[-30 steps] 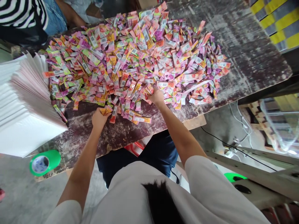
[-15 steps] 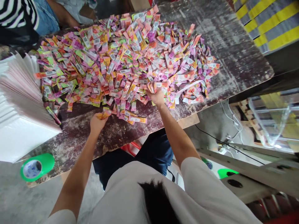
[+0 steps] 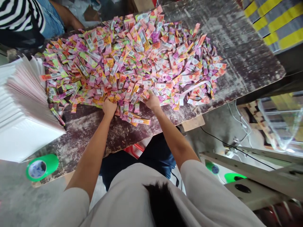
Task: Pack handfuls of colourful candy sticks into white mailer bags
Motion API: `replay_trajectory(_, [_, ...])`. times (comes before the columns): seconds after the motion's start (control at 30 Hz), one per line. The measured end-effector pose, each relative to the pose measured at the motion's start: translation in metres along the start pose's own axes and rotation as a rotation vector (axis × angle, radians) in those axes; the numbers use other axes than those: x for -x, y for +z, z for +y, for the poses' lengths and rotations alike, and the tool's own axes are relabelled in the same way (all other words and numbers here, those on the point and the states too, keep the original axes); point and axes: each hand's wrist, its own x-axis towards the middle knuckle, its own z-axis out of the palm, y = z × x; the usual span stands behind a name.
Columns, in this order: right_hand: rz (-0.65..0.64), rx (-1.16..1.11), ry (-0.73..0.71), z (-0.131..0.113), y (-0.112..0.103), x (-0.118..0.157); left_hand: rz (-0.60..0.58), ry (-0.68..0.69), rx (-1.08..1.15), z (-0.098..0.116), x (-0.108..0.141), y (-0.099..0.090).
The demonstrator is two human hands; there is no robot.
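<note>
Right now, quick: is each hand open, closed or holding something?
Left hand: touching sachets; whether it grips any cannot be told.
Right hand: touching sachets too; grip also unclear.

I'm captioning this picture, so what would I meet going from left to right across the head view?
White stack, left hand, right hand, white strip, yellow-and-grey stack.
</note>
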Motion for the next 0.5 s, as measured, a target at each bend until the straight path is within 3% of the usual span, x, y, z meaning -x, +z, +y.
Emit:
replay_trajectory(0.07, [-0.07, 0.116, 0.024, 0.001, -0.001, 0.012, -0.035, 0.003, -0.193, -0.006, 0.008, -0.005])
replay_trajectory(0.17, [-0.165, 0.202, 0.017, 0.018, -0.002, 0.037, -0.121, -0.028, -0.361, -0.033, 0.037, -0.024])
replay_trajectory(0.27, [-0.165, 0.238, 0.024, 0.03, -0.002, 0.052, -0.167, -0.052, -0.427, -0.051, 0.059, -0.04])
replay_trajectory(0.4, [-0.074, 0.255, -0.063, 0.026, -0.004, 0.055, -0.203, -0.024, -0.456, -0.052, 0.056, -0.046])
replay_trajectory(0.5, [-0.071, 0.2, -0.056, 0.039, -0.017, 0.06, -0.175, -0.006, -0.421, -0.062, 0.049, -0.058])
